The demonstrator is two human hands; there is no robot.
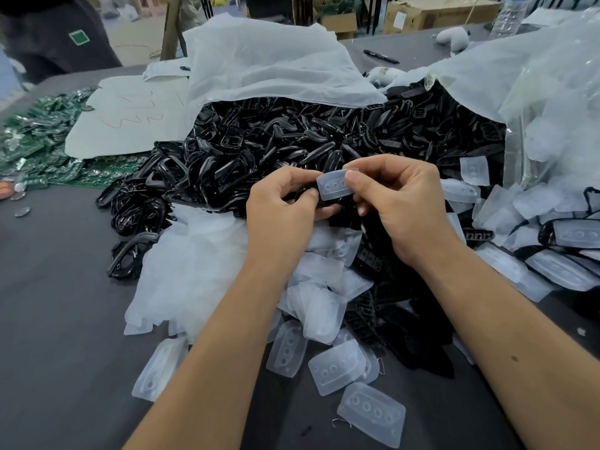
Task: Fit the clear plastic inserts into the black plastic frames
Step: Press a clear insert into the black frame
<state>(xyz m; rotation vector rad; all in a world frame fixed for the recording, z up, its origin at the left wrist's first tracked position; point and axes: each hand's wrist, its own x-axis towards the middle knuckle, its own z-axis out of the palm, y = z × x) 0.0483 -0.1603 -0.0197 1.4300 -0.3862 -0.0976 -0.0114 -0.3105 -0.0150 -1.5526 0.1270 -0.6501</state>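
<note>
We're at frame centre, over the big heap of glossy black plastic frames [292, 138] spilling from the torn white plastic bag [259, 63] on the dark grey table [58, 319]. Loose translucent clear plastic inserts [337, 365] litter the lower centre and right.

Right hand [402, 203] pinches one clear insert with three holes [334, 186] between thumb and fingers. Left hand [282, 206] fingers are curled round a black frame [321, 207], mostly hidden.

Risks, as we judge them: insert goes in skewed or flipped since the frame opening is hidden, and thin plastic may bend if forced. An elbow sweep could knock inserts off the near table edge.

Free room: bare table at lower left. Heaps crowd us ahead and right.
</note>
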